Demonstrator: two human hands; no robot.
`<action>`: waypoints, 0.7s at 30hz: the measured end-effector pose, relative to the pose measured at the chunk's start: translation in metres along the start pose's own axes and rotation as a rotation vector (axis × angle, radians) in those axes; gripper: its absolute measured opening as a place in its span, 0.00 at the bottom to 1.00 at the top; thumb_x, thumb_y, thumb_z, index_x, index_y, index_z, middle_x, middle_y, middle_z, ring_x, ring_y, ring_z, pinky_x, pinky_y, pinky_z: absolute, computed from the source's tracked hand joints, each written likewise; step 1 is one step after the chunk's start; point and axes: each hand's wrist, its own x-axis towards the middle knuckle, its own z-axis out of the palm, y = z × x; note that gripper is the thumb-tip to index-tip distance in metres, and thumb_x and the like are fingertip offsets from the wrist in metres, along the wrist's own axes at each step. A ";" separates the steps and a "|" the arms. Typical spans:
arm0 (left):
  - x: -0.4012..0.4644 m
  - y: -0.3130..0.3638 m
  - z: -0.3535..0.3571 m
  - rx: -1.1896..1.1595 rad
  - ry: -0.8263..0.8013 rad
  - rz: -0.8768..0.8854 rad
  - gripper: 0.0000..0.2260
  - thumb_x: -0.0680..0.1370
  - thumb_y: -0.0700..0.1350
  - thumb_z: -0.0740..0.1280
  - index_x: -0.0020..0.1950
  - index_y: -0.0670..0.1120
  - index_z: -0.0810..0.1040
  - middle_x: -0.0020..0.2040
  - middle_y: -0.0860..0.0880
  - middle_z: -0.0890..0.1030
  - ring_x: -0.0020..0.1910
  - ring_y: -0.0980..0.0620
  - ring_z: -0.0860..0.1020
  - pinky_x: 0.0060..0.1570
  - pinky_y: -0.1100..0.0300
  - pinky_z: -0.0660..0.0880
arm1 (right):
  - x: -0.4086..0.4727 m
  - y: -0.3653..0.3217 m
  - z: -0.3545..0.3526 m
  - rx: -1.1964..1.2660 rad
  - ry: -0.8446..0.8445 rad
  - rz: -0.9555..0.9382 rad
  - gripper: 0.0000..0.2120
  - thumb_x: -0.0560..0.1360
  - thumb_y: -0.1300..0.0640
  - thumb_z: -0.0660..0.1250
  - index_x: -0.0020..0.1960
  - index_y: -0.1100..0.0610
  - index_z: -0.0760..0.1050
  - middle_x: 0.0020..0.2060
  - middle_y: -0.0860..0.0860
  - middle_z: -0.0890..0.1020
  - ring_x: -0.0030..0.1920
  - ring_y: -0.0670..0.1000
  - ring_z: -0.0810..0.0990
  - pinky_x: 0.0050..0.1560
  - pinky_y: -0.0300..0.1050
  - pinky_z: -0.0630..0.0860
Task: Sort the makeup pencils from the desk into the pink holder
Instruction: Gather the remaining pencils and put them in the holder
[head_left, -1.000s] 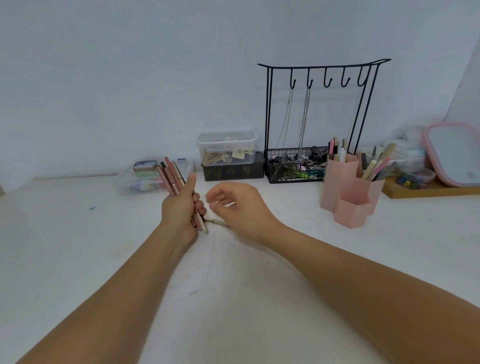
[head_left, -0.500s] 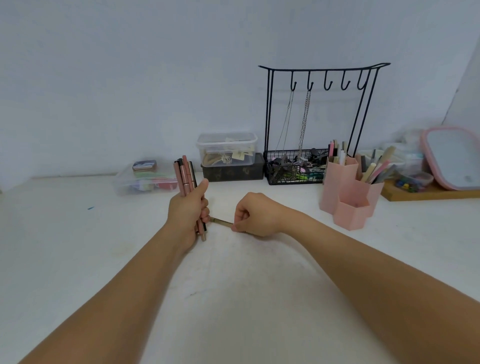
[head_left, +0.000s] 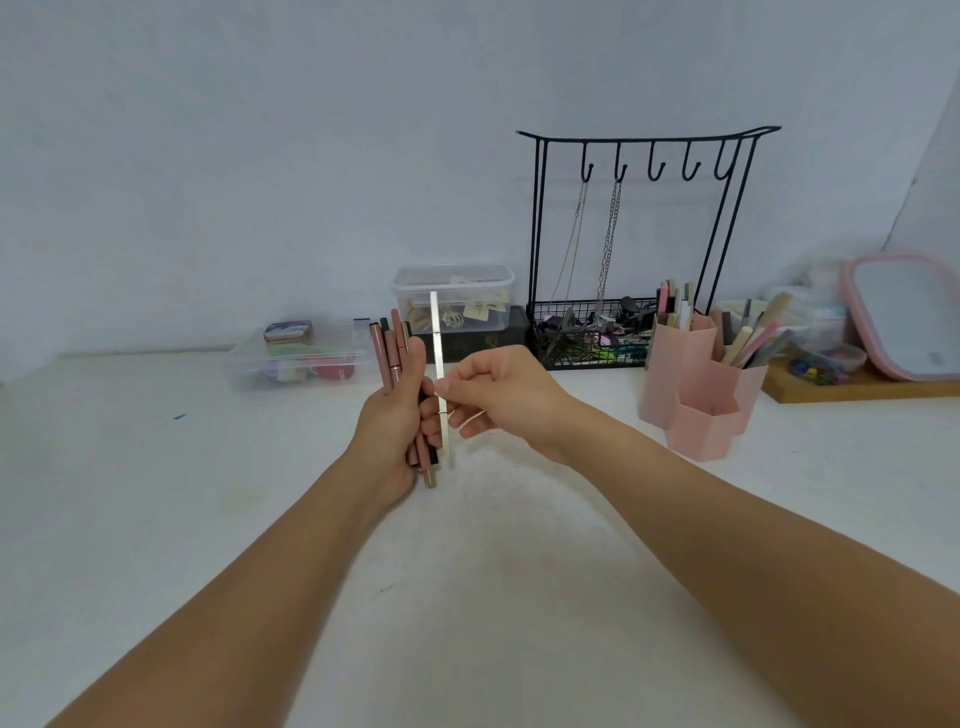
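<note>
Left hand (head_left: 392, 423): closed around a bundle of pencils (head_left: 390, 349), held upright above the desk (head_left: 156, 493)
Right hand (head_left: 501, 397): a pale pencil (head_left: 437, 343) is pinched upright between thumb and fingertips, just beside the bundle
Pink holder (head_left: 698, 400): stood on the desk, well to the right

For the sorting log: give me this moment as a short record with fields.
left hand: left hand closed around a bundle of pencils, held upright above the desk
right hand: right hand pinches a pale pencil, upright, right beside the bundle
holder: pink holder stands to the right; front low compartment looks empty, the taller ones hold pens and brushes
behind: clear box, black wire rack with chains
progress: none of the held pencils is in the holder yet
</note>
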 end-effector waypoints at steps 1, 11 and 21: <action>-0.001 0.000 0.000 0.012 -0.008 0.003 0.30 0.57 0.75 0.73 0.36 0.48 0.74 0.26 0.52 0.70 0.24 0.55 0.68 0.26 0.61 0.69 | -0.001 0.000 0.003 -0.018 0.009 -0.011 0.06 0.75 0.58 0.74 0.45 0.61 0.83 0.35 0.55 0.84 0.33 0.47 0.82 0.35 0.40 0.80; -0.003 -0.004 -0.003 0.027 -0.049 0.086 0.45 0.49 0.71 0.82 0.52 0.39 0.81 0.50 0.35 0.83 0.48 0.38 0.81 0.59 0.38 0.78 | -0.006 0.005 0.019 0.046 0.086 -0.060 0.04 0.74 0.65 0.73 0.41 0.61 0.84 0.28 0.50 0.83 0.29 0.44 0.81 0.34 0.36 0.79; -0.002 -0.007 -0.003 -0.029 -0.042 0.045 0.23 0.65 0.55 0.80 0.49 0.39 0.83 0.42 0.40 0.86 0.35 0.49 0.85 0.30 0.60 0.78 | -0.007 0.015 0.032 0.014 0.174 -0.074 0.06 0.73 0.69 0.72 0.39 0.62 0.80 0.31 0.57 0.82 0.30 0.51 0.82 0.35 0.43 0.82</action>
